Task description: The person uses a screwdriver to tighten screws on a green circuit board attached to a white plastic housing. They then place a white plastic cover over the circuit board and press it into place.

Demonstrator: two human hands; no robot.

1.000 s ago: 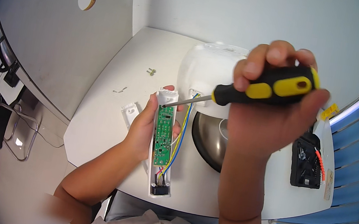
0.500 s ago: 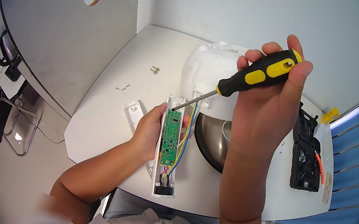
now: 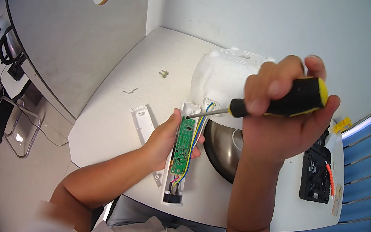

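My left hand [image 3: 164, 144] is wrapped round a long white plastic housing [image 3: 168, 181], its fingertips showing on the far side. Inside the housing lies a green circuit board [image 3: 183, 147], with coloured wires [image 3: 200, 128] running up to a white rounded appliance body [image 3: 225, 76]. My right hand [image 3: 277, 116] grips a black and yellow screwdriver [image 3: 295, 95]. The screwdriver slants down to the left, its tip at the board's upper end; whether it sits in a screw is too small to tell. A white cover strip [image 3: 143, 121] lies partly behind my left forearm.
Several screws [image 3: 164, 74] and small thin pieces [image 3: 130, 91] lie on the white table [image 3: 106, 123]. A dark metal bowl [image 3: 222, 146] sits beside the white body. On the right are a black tool case [image 3: 316, 178] and an orange flexible shaft [image 3: 330, 179]. Metal railing [image 3: 364, 181] borders that side.
My right hand has turned and lowered the screwdriver handle to a flatter slant, fingers now curled over it. The view has shifted slightly; the tip stays at the board's upper end.
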